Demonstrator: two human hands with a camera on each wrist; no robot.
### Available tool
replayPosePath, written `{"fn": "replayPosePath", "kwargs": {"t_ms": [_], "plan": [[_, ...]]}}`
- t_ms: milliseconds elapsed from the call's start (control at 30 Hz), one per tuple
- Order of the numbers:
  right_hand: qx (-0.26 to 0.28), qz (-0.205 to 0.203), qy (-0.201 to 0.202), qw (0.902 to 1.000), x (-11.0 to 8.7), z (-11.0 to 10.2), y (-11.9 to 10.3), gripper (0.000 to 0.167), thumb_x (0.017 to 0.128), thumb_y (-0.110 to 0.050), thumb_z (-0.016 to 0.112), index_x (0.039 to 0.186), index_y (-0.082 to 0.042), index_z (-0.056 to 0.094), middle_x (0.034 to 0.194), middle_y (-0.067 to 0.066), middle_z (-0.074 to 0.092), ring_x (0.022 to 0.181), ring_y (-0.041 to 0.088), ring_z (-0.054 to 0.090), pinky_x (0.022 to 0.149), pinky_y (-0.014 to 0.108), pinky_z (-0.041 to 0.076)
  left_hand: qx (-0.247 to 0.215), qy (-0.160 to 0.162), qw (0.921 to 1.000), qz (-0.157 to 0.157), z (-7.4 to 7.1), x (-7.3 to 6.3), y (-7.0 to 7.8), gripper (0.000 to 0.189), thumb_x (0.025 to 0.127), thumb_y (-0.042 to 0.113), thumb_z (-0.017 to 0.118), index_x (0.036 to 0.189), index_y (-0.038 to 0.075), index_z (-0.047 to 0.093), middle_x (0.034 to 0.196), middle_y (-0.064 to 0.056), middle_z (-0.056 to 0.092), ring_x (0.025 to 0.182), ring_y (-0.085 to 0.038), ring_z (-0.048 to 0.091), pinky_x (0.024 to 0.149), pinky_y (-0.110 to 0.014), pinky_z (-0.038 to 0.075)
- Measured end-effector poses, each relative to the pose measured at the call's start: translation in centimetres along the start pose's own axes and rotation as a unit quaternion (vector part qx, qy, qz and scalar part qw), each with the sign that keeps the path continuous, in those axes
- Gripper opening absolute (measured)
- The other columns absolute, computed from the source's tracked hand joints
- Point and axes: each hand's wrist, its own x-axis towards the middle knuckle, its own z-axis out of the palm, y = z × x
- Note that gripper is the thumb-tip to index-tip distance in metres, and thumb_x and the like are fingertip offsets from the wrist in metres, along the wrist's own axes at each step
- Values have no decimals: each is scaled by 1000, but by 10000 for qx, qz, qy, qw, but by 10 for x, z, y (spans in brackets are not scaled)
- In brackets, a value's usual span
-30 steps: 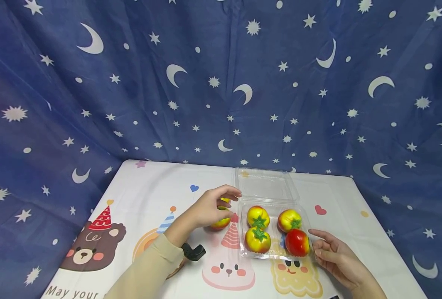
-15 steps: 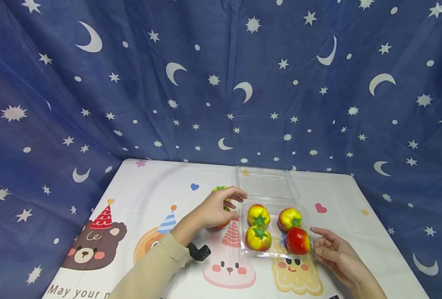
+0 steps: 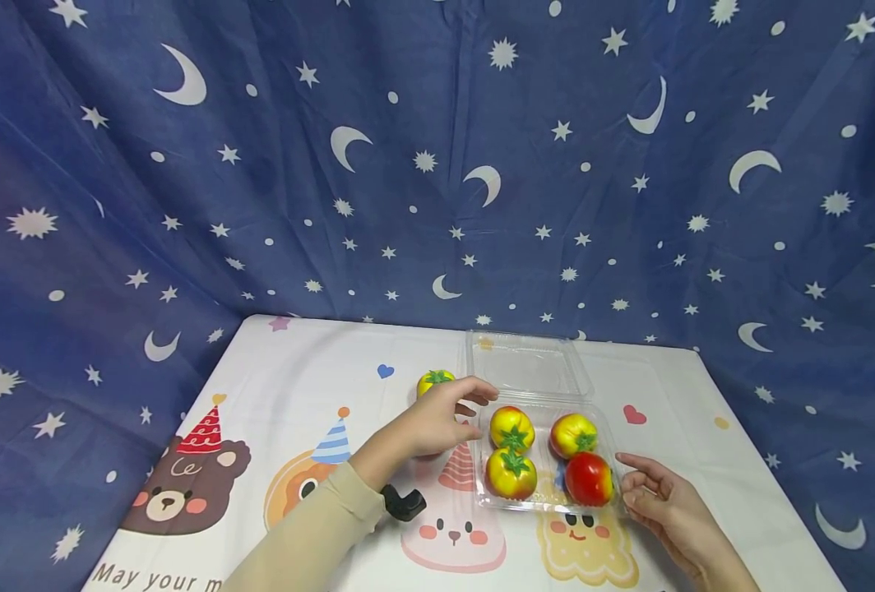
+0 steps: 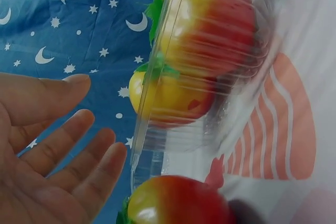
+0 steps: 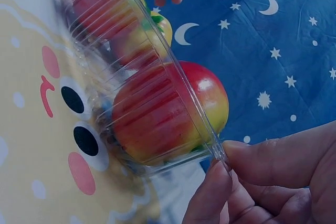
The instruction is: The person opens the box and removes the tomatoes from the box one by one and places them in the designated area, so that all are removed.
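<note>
A clear plastic clamshell box (image 3: 548,503) lies with its lid (image 3: 530,362) folded back. Inside are several red-and-yellow tomato-like fruits with green leafy tops, among them a redder fruit (image 3: 589,479) at the near right. My right hand (image 3: 667,510) pinches the box's rim at the near right corner, thumb against finger, as the right wrist view shows. Over the box's left edge hovers my left hand (image 3: 437,418), fingers apart and holding nothing. Behind it on the table sits a similar fruit (image 3: 435,380). Another fruit (image 4: 178,203) shows below the hand in the left wrist view, mostly hidden from the head view.
The table has a white cloth (image 3: 319,353) printed with cartoon figures. A dark blue curtain (image 3: 437,164) with moons and stars stands behind and at the sides. A black strap piece (image 3: 404,502) sits by my left wrist.
My left hand has moved right, from over the loose fruits to the box's left edge, uncovering the far loose fruit. My right hand stays at the box corner.
</note>
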Motion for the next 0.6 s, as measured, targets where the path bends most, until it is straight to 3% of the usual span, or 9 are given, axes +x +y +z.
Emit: {"fn": "replayPosePath", "kwargs": {"t_ms": [200,600], "plan": [[-166,58,169,9997,0,2,0,64,96,8,68,154,-2,45,100,0,63,80,14,61,73,23,62,-22,-22,10000,-61,6,4,1,54,90,-5,79,140,12,65,143,-8,69,134,-31,65,112,-40,57],[-224,-17,179,9996,-1,3,0,63,96,8,68,154,0,45,100,0,63,81,13,61,73,24,62,311,-186,9993,-84,14,19,1,56,92,-1,79,142,21,64,146,4,68,137,-20,64,115,-35,55]]}}
